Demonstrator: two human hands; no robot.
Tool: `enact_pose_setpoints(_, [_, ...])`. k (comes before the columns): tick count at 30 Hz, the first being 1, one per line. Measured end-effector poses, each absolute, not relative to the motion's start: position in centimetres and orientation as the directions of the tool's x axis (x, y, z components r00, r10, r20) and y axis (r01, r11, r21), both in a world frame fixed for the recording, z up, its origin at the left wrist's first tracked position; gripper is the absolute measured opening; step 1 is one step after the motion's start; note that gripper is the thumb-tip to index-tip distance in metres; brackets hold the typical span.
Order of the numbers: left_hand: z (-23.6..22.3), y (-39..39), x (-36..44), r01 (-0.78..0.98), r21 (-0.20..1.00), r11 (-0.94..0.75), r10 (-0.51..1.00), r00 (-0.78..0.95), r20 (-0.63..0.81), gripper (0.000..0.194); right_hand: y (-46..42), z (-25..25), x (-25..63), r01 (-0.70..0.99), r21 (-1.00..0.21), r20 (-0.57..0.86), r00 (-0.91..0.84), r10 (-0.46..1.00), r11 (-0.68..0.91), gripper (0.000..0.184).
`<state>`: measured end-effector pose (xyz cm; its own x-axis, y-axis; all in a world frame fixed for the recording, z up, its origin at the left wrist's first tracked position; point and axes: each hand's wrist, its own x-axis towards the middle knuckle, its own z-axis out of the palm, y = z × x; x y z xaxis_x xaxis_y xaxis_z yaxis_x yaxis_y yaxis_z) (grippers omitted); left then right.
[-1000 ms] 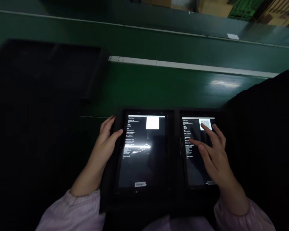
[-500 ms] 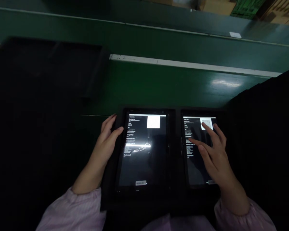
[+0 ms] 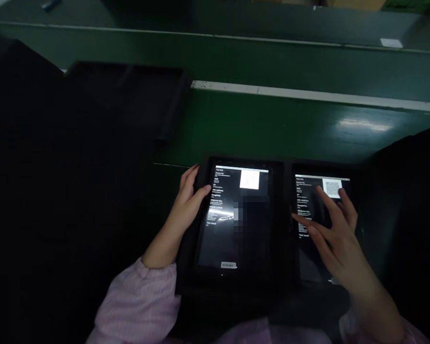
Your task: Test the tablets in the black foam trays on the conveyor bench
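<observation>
Two tablets lie side by side in a black tray (image 3: 282,196). The left tablet (image 3: 218,246) is lit, with white test text, a white code square at its top right and a small label low down. My left hand (image 3: 186,205) grips the tray's left edge, thumb on top beside that tablet. Over the right tablet (image 3: 308,255), which shows similar text and a code, hovers or rests my right hand (image 3: 338,241); I cannot tell whether it touches the glass. Its fingers are spread and hold nothing, and they cover part of the screen.
Another black tray (image 3: 148,102) lies at the upper left on the green surface (image 3: 236,129). A white strip (image 3: 294,95) crosses that surface. Dark masses stand at left and right. A small white card (image 3: 391,43) lies at the far right.
The whole view has shifted, so the tray, tablets and hands appear further right. My right hand's fingers have slid slightly left and down over the right tablet, uncovering more of its code.
</observation>
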<state>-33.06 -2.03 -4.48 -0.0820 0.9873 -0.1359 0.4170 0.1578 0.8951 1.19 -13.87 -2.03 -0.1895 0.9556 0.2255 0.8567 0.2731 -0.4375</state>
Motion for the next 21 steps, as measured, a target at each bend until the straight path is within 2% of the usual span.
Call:
enact_pose_setpoints(12, [-5.09,-1.81,-33.43,0.440,0.890,0.121,0.992,-0.072,-0.100,0.066,-13.81,-2.67,2.07,0.880,-0.383,0.235,-0.201,0.951,0.281,0.036])
enact_pose_setpoints(21, [-4.99,-1.95,-33.32,0.439,0.889,0.126,0.992,-0.068,-0.107,0.067,-13.74,-2.32,1.33,0.875,-0.450,0.294,-0.043,0.955,0.178,0.040])
